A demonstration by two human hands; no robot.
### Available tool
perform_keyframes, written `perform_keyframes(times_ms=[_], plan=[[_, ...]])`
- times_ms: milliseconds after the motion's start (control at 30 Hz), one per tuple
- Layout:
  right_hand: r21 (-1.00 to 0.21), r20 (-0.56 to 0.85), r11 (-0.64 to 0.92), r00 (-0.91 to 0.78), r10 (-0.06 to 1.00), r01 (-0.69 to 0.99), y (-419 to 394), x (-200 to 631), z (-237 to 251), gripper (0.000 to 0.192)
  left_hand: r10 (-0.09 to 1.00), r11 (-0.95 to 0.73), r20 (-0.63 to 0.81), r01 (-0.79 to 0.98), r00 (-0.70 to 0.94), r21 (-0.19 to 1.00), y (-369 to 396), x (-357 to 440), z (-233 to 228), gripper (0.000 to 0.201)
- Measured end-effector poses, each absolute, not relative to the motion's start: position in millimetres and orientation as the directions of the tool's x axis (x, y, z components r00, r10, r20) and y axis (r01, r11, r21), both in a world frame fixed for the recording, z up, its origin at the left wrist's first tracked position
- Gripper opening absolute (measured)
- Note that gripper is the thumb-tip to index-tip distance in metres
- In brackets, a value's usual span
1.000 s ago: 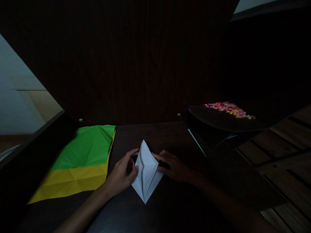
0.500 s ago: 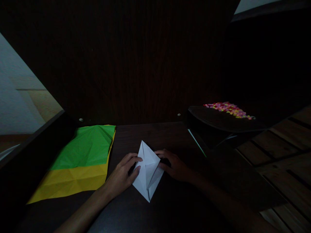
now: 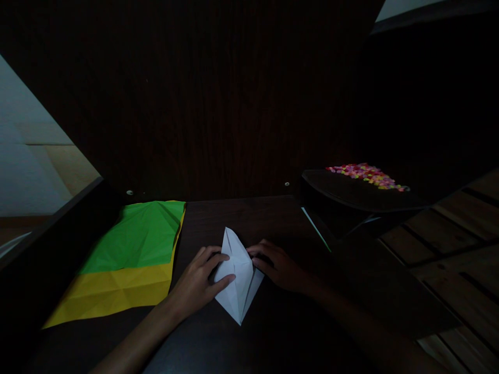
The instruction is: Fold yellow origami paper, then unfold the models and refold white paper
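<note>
A white sheet of folded paper (image 3: 238,283), diamond-shaped with several creases, lies on the dark table between my hands. My left hand (image 3: 200,278) rests on its left side, thumb and index finger pressing the surface near the middle. At the right corner, my right hand (image 3: 276,265) pinches a raised flap between thumb and fingers. A lower layer of the paper shows beneath that flap. The tips of some fingers on both hands are hidden behind the paper's edges.
Green paper (image 3: 136,239) lies over yellow paper (image 3: 113,293) on the left, both creased. A thin pale green strip (image 3: 315,229) is at right. Small pink, red and yellow pieces (image 3: 366,174) are heaped on a curved dark ledge (image 3: 335,189). A dark panel (image 3: 218,104) stands behind.
The right flap has been drawn inward, so the folded paper's upper part looks narrower. My left thumb has slid further right onto the paper. My right hand has shifted slightly with the flap.
</note>
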State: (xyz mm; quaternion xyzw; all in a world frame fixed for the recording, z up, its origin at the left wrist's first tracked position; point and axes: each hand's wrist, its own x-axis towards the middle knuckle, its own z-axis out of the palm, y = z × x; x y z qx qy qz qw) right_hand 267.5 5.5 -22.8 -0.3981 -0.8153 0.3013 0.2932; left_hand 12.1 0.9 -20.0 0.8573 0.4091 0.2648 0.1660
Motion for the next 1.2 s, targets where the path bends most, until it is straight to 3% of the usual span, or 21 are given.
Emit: perform_keyframes(times_ms=[700, 967, 1200], plan=[[-0.645, 0.224, 0.460, -0.425, 0.877, 0.610, 1.4, 252.9, -28.4, 0.026, 0.772, -0.631, 0.289, 0.629, 0.566, 0.455, -2.6, 16.3, -22.8, 0.033], [-0.563, 0.300, 0.531, -0.442, 0.845, 0.633, 1.1, 252.3, -35.1, 0.027, 0.764, -0.639, 0.268, 0.633, 0.587, 0.437, -5.4, 17.9, -17.9, 0.029], [-0.498, 0.381, 0.613, -0.480, 0.790, 0.614, 0.7, 251.9, -39.0, 0.022, 0.772, -0.635, 0.273, 0.688, 0.574, 0.351, -9.4, 22.9, -21.9, 0.052]])
